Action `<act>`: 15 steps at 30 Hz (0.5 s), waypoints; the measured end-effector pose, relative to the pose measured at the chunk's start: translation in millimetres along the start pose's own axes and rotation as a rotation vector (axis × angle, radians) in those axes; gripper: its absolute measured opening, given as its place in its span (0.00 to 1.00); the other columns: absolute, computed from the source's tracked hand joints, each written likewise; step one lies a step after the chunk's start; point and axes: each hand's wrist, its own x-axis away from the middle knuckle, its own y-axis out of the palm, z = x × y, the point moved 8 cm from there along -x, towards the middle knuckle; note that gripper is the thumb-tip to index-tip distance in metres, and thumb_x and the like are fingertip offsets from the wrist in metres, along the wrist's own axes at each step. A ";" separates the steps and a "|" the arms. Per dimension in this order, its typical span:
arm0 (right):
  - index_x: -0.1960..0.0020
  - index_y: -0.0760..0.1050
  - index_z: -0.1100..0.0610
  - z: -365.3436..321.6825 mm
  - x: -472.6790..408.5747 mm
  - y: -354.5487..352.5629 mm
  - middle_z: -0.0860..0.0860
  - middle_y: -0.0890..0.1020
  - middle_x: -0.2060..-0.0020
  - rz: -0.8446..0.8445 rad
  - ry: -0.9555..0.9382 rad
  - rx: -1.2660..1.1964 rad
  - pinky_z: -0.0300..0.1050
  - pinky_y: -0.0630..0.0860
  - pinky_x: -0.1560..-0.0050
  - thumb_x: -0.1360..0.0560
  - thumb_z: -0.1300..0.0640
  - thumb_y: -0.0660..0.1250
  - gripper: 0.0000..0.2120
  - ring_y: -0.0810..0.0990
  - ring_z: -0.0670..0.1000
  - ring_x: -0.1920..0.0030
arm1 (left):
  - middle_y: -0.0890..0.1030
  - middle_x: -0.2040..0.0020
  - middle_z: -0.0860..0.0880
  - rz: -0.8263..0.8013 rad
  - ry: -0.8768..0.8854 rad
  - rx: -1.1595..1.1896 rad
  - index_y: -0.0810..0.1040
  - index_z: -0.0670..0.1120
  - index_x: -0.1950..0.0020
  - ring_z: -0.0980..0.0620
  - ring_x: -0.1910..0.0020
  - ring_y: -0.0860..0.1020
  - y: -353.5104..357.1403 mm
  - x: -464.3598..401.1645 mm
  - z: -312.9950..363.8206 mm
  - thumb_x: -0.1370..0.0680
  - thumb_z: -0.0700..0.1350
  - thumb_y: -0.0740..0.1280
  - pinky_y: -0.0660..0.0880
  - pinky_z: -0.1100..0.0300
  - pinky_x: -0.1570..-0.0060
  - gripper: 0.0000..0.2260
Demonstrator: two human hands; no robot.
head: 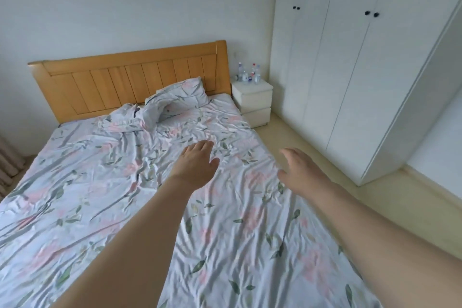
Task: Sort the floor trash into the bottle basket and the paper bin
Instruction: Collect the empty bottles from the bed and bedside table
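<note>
Fingers (pixel 200 147) spread, both hands empty over bed (pixel 100 195), floor (pixel 375 207) strip beside

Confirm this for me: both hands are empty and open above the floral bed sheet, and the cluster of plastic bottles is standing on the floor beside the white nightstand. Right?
Not quite. The bottles stand on top of the white nightstand, not on the floor beside it; the head view shows this. The rest holds: the left hand and right hand are empty and open above the floral bed sheet.
</note>
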 end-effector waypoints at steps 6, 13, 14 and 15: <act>0.26 0.61 0.60 95.6 -36.4 -50.5 0.55 0.67 0.29 0.040 0.166 0.026 0.45 0.64 0.32 0.23 0.57 0.62 0.27 0.65 0.55 0.30 | 0.65 0.25 0.49 0.002 0.189 0.041 0.62 0.47 0.24 0.46 0.26 0.63 4.7 -111.7 102.1 0.18 0.52 0.58 0.58 0.53 0.28 0.23; 0.25 0.60 0.58 221.6 -86.3 -106.4 0.51 0.64 0.27 0.086 0.179 -0.025 0.43 0.61 0.32 0.22 0.57 0.61 0.26 0.62 0.52 0.28 | 0.65 0.26 0.48 -0.016 0.255 0.050 0.63 0.46 0.25 0.44 0.28 0.65 43.5 -217.9 236.7 0.19 0.52 0.57 0.59 0.52 0.29 0.23; 0.25 0.60 0.57 248.5 -96.0 -111.7 0.50 0.64 0.27 0.084 0.173 -0.031 0.43 0.62 0.33 0.22 0.57 0.60 0.26 0.62 0.51 0.28 | 0.65 0.26 0.48 -0.022 0.254 0.052 0.63 0.46 0.25 0.44 0.28 0.64 54.6 -235.3 258.5 0.19 0.53 0.57 0.59 0.52 0.29 0.23; 0.25 0.60 0.57 271.8 -104.1 -115.2 0.50 0.64 0.27 0.074 0.171 -0.038 0.43 0.62 0.33 0.22 0.57 0.60 0.26 0.62 0.51 0.28 | 0.65 0.25 0.48 -0.037 0.254 0.045 0.63 0.45 0.25 0.44 0.28 0.64 63.2 -249.9 276.3 0.19 0.53 0.57 0.59 0.52 0.29 0.23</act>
